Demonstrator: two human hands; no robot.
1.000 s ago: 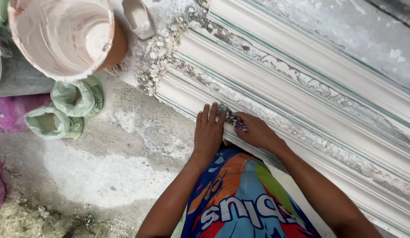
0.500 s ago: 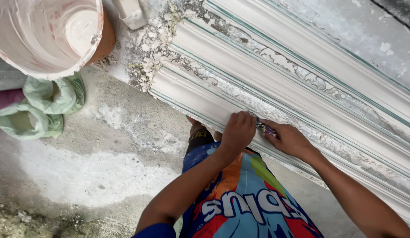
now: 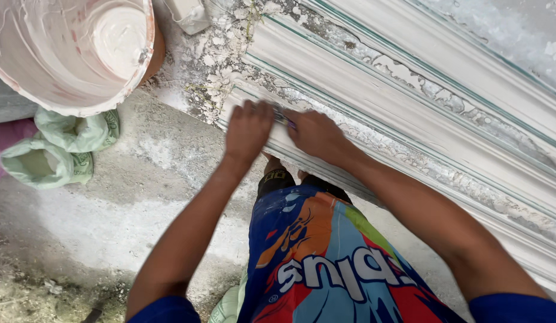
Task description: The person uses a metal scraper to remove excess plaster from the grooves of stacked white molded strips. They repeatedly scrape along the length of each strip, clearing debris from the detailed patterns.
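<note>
We press our left hand [image 3: 248, 128] flat, fingers spread, on the near edge of the long white plaster moulding [image 3: 409, 101], just beside our right hand [image 3: 317, 134], which is closed around a small thin tool [image 3: 284, 118] held against the moulding. A plaster-coated bucket [image 3: 69, 51] stands far left, with crumpled green bags [image 3: 57, 149] on the concrete floor [image 3: 122, 209] below it.

Bare floor [image 3: 140, 197] lies open left of the moulding [image 3: 421, 107], a clear way in toward its near edge. Toward the floor's far left corner a white bucket [image 3: 69, 48] and crumpled green bags [image 3: 57, 149] block passage, with plaster rubble [image 3: 218, 66] heaped at the moulding's end.
</note>
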